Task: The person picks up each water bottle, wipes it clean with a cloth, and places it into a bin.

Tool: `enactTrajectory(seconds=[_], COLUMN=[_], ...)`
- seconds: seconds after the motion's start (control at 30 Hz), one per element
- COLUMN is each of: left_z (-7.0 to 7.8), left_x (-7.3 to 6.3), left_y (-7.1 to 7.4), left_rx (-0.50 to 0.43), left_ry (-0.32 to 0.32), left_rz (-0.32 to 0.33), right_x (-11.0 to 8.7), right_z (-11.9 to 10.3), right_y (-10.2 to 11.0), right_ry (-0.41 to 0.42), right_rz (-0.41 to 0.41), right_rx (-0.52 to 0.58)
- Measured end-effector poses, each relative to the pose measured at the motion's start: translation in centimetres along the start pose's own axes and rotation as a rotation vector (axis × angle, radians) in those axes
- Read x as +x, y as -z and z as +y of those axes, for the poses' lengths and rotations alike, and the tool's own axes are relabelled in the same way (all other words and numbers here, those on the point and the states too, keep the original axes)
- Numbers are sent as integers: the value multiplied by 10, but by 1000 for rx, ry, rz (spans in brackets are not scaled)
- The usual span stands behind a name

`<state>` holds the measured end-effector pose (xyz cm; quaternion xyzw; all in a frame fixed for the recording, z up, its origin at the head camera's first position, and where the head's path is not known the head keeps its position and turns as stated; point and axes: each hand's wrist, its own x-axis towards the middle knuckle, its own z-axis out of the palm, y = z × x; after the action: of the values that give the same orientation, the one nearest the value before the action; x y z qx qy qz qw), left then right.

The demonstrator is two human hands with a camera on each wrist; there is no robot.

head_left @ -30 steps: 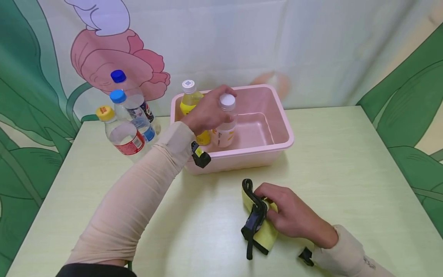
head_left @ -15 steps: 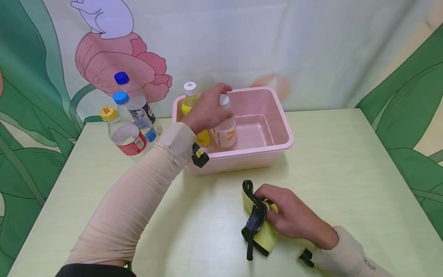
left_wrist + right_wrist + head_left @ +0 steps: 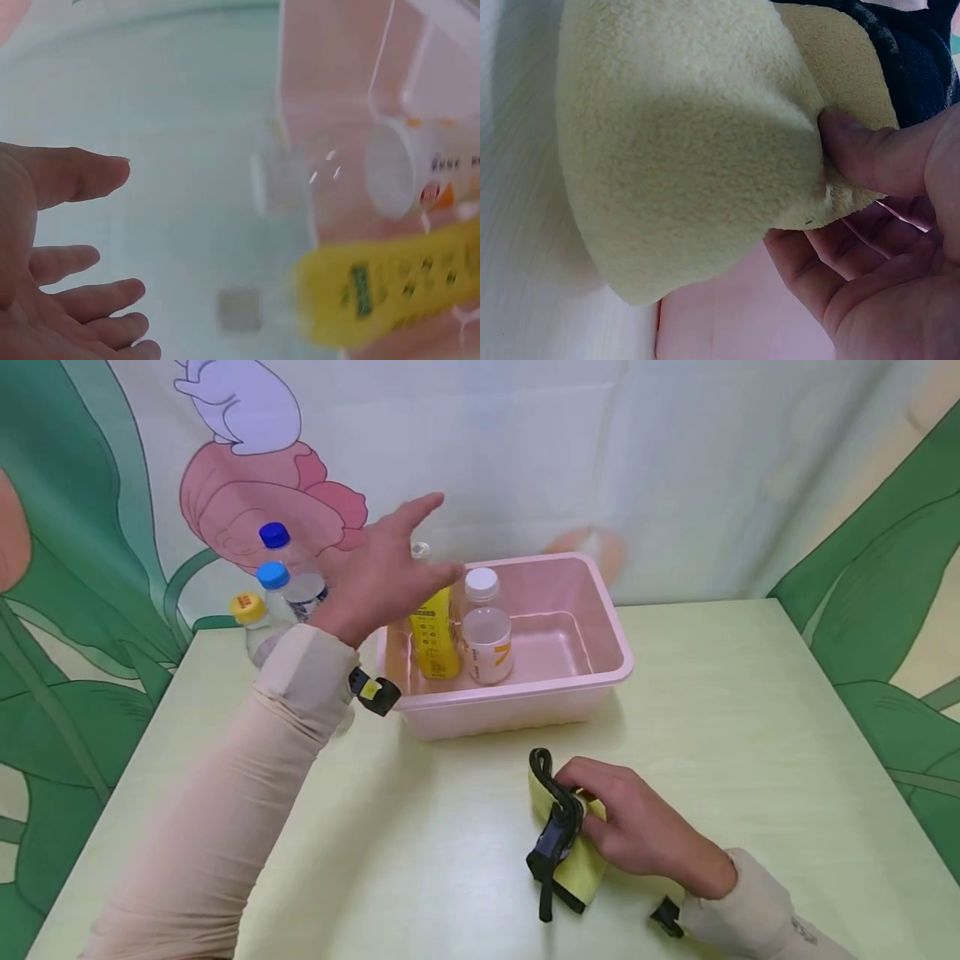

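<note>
Clear btl (image 3: 488, 647): white cap, upright in pink bin (image 3: 525, 690), toward 9 o'clock (clock centred on bin, 12 = far side), just beside yellow btl (image 3: 437, 643).
Loose btls: yellow-cap btl (image 3: 257, 631), light-blue-cap btl (image 3: 281, 597) & dark-blue-cap btl (image 3: 288, 558) grouped on table (image 3: 712, 693), betw. 9 & 10 o'clock, outside bin.
L hand (image 3: 382, 572): abt 10 o'clock, fingers & thumb spread, nothing held.
R hand (image 3: 630, 818): abt 5 o'clock, pinches yellow cloth (image 3: 579, 875) w/ black edging.
Progress: prob. part-way. Done, as far as shown: 2 btls in bin, neither held. Left: 3 btls outside, if those count too; cloth's use unclear.
Head vs L wrist: head alone has the 3 loose btls; there L hand covers part of yellow btl. L wrist cam shows clear gap betw. fingertips & both btls in bin, tho caps blurry.
R wrist only: cloth's fleecy nap, thumb one side, fingers other; head can't show that grip fully.
</note>
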<state>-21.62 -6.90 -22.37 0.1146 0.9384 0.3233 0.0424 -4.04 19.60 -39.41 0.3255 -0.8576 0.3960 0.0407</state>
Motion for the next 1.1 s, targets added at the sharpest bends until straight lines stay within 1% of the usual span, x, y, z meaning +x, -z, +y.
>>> enactTrajectory(seconds=[0.13,0.23,0.37,0.47,0.57,0.67,0.73,0.83,0.9,0.97,1.1], left_z=[-12,-24,-49,-71,-92,-109,-117,-126,-129,-133,-139], left_x=[-17,-28,-45,-59,-72,-82,-85,-88,-88,-88,-88], left_y=[24,41,60,67,64,53,46,37,33,31,27], left_rx=[-15,-15,-7,-15,-45,-92,-124,-171,-199,-217,-225], left_ry=[58,99,128,166,219,252,266,265,260,255,270], left_rz=[65,124,203,234,254,295,332,384,405,415,411], right_x=[1,1,0,0,0,0,0,1,1,1,2], right_z=[-1,-1,-1,-1,-1,-2,-2,-2,-2,-1,-1], right_y=[0,0,-1,-1,0,0,-1,-2,-2,-3,-3], right_ry=[-2,1,17,26,23,9,1,-4,-7,-11,-20], right_rz=[-1,1,11,20,24,19,16,17,20,21,16], right_rx=[5,8,13,16,19,23,23,19,17,19,27])
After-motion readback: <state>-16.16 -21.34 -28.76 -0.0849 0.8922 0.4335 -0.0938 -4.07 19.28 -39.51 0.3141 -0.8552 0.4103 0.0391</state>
